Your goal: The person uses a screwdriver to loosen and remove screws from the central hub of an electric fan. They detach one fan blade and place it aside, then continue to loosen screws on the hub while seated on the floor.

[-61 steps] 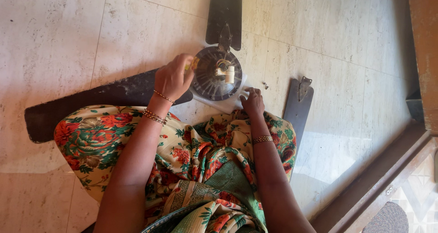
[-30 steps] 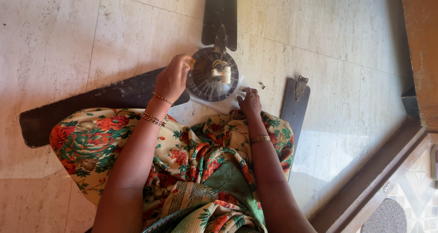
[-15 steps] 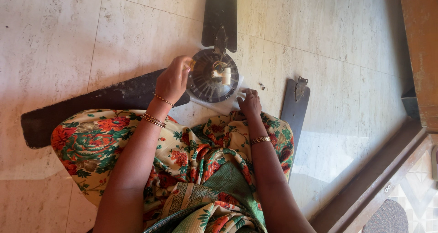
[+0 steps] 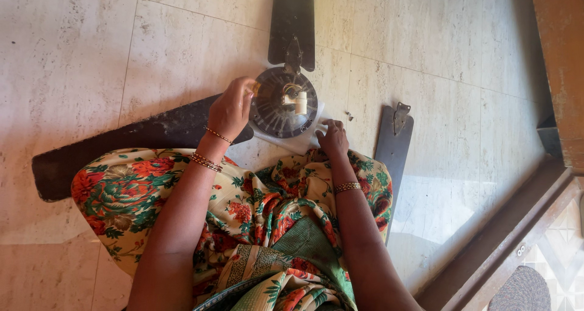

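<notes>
A round dark fan motor (image 4: pixel 283 110) lies on the pale stone floor (image 4: pixel 91 55), right in front of the person's knees. It sits between the 2 hands. The left hand (image 4: pixel 231 109) is at the left edge of the motor, touching its rim. Its fingers are curled in tight around something small and yellow (image 4: pixel 256 87), but that thing is too small to tell what it is. The right hand (image 4: pixel 333 139) is at the lower right of the motor, just beside it. Its fingers are bent and lie on a bit of white sheet (image 4: pixel 298 142) that sticks out from under the motor; it is not clear if they grip it. A small white part with wires (image 4: pixel 296 98) stands in the middle of the motor. 1 dark blade (image 4: pixel 292 22) points away from the motor at the top. Another dark blade (image 4: pixel 134 143) runs out to the left of the motor, under the left hand. A 3rd blade (image 4: pixel 393 143) lies loose to the right of the motor, apart from it. 2 tiny screws (image 4: pixel 349 114) lie between the motor and that loose blade.
</notes>
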